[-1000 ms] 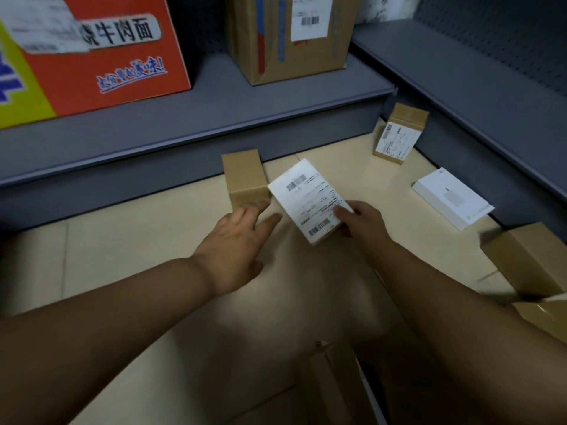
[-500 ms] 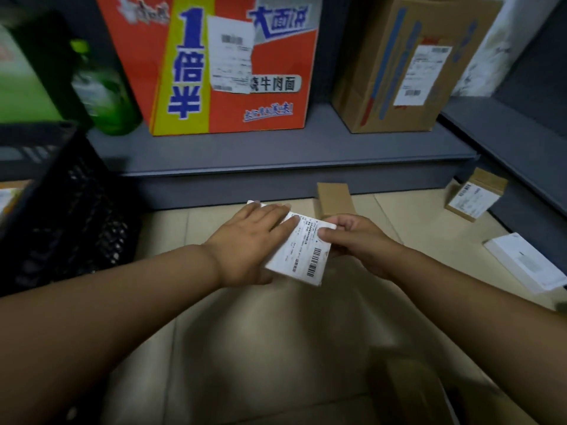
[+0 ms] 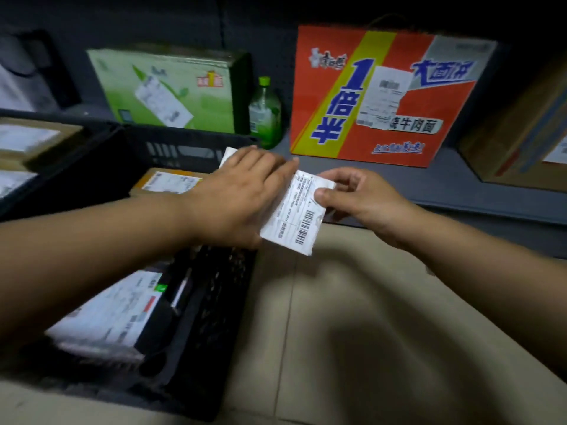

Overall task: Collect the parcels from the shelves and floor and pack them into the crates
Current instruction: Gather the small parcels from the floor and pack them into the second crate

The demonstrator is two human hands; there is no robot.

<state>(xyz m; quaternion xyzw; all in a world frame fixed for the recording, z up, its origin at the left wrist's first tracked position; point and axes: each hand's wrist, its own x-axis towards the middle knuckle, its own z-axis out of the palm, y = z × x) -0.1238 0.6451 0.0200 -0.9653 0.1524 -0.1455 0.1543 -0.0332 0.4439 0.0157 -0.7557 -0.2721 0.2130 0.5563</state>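
Note:
A small parcel with a white barcode label (image 3: 296,214) is held in the air above the right edge of a black plastic crate (image 3: 214,308). My left hand (image 3: 239,194) lies over the parcel's left half, fingers straight across its top. My right hand (image 3: 356,196) pinches the parcel's right edge between thumb and fingers. Inside the crate lie a labelled white parcel (image 3: 110,311) and a brown labelled box (image 3: 167,182).
On the grey shelf (image 3: 445,191) behind stand an orange noodle carton (image 3: 383,96), a green carton (image 3: 165,87), a green bottle (image 3: 265,113) and a brown box (image 3: 527,139) at the right. A second crate holding boxes (image 3: 36,142) sits at the left. Beige floor (image 3: 352,332) lies on the right.
The view has swung left. Both hands carried the labelled parcel from the floor by the small boxes over to the black crate; my left hand now covers its top.

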